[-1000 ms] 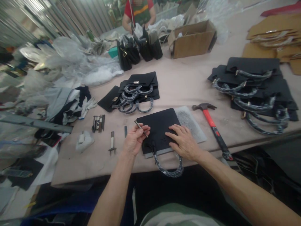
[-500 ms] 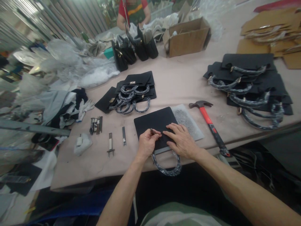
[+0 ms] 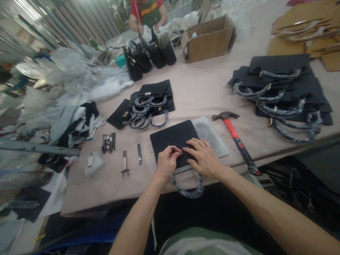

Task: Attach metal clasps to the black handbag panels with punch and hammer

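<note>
A black bag panel [image 3: 176, 134] lies in front of me, its plastic-wrapped handle [image 3: 190, 194] hanging over the table edge. My left hand [image 3: 168, 161] pinches a short, dark, rod-like piece, mostly hidden by the fingers, against the panel. With fingers spread, my right hand [image 3: 203, 157] rests flat on the panel's right side. Beneath the panel's right edge, a worn white board [image 3: 209, 136] sticks out. A claw hammer [image 3: 232, 129] with a red and black handle lies to the right. Left of the panel are a flat metal strip [image 3: 139, 154] and a two-pronged metal tool [image 3: 124, 163].
Black panels with wrapped handles are piled at the centre left [image 3: 156, 88] and right [image 3: 281, 65]. Black handbags [image 3: 159, 53] and a cardboard box [image 3: 209, 44] stand farther back, with a person [image 3: 148, 16] behind. Plastic wrapping [image 3: 69, 67] and gloves [image 3: 96, 124] lie left.
The view has shifted slightly. My left fingers have tilted a little around the small piece, and my right hand stays flat on the panel.
</note>
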Tool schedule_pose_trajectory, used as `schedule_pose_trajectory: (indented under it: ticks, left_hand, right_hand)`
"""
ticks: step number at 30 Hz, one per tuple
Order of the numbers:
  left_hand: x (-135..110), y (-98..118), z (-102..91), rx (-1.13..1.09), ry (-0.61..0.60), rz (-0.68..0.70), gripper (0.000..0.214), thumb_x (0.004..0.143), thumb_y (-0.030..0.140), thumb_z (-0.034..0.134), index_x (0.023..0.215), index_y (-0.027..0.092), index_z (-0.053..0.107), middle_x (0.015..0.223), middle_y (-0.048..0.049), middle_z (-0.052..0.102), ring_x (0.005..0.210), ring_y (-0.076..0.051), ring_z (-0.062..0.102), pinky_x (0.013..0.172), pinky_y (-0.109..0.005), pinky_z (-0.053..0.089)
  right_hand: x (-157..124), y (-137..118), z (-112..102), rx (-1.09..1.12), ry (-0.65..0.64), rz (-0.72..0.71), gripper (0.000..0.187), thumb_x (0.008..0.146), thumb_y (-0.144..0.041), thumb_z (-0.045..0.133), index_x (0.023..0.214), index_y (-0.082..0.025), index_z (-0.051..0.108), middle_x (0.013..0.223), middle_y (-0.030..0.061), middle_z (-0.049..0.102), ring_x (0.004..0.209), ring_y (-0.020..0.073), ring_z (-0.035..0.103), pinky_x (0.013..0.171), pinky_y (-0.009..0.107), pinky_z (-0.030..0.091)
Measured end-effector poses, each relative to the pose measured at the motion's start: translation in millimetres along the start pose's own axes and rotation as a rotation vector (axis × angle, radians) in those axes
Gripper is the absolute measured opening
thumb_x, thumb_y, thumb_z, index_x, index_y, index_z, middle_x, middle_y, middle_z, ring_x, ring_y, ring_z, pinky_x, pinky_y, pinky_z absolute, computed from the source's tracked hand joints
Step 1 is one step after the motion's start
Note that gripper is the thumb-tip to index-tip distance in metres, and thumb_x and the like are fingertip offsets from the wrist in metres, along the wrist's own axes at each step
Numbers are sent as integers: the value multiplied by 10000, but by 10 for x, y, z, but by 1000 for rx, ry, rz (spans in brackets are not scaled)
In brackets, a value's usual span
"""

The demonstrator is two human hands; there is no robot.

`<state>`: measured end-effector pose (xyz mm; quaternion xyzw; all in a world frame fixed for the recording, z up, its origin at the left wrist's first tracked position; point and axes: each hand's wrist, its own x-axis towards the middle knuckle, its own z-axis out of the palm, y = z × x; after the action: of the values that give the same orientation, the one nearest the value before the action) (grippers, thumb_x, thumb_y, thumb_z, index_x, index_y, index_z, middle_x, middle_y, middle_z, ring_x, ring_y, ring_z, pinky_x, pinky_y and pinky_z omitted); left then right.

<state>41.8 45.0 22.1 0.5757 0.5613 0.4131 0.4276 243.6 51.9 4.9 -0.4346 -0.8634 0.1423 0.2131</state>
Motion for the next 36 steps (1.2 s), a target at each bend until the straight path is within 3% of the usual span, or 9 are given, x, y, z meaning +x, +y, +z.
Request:
schedule_pose_trajectory:
  ticks: [5,9,13,16,19,24,29,34,36]
  left_hand:
    - [-22,-6,0,116,-12,91,127,883,132,575,869,198,682,858,-12,756,813,-154,714,792,-264,549]
    - [-66,7,15,199,-15,146,153,884,120,564,871,203,692,866,-17,755,818,-154,712,791,-252,542]
    - [-95,28,49,181,40,135,146,880,123,563,861,200,685,851,-10,753,770,-140,699,748,-228,525]
    - [-99,11,71,170,62,138,141,878,118,565,851,200,676,840,-2,751,759,-131,695,735,-214,514]
    - [-95,-36,85,173,57,157,141,882,115,563,849,203,668,839,-3,751,764,-132,700,735,-209,515]
    - [-92,-107,97,191,54,204,150,886,103,562,860,211,663,837,-8,752,777,-143,713,749,-217,527]
    - [-104,-155,102,234,58,235,147,897,108,569,888,214,671,846,-18,755,787,-153,722,755,-226,530]
    - [-103,-200,106,286,58,240,128,899,127,580,902,212,676,821,-22,748,762,-160,718,738,-234,525]
    - [-104,-199,104,291,54,250,133,903,126,575,903,208,679,827,-25,747,762,-161,715,748,-241,525]
  right_hand:
    - [5,136,-94,242,85,3,425,928,-407,578,1296,-203,631,1406,142,572,1339,317,496,1122,530,385]
    - [-105,466,-340,135,334,360,386,919,-376,545,1238,-169,612,1261,166,617,1225,304,561,1076,483,446]
    - [-297,857,-579,-176,129,790,389,825,-335,613,1135,-100,605,1145,238,601,1079,376,580,930,531,485]
    - [-314,1030,-738,127,48,1067,224,749,-236,651,949,-157,589,944,158,608,871,280,591,741,405,514]
    - [-176,992,-925,523,26,1177,153,697,-163,633,794,-202,522,716,56,559,636,174,524,542,282,462]
    - [19,407,-1251,750,27,1082,117,842,-302,535,788,-221,471,588,-44,456,431,93,374,400,212,333]
    - [-115,-288,-1356,321,270,513,353,953,-532,432,795,-225,505,541,-36,456,448,122,411,454,259,304]
    - [-173,-538,-1437,-117,-96,150,348,985,-444,380,744,-224,503,519,-2,496,406,128,338,476,310,184]
    - [-123,-584,-1586,-179,-60,150,362,999,-457,363,756,-234,513,531,1,498,404,136,332,474,317,184]
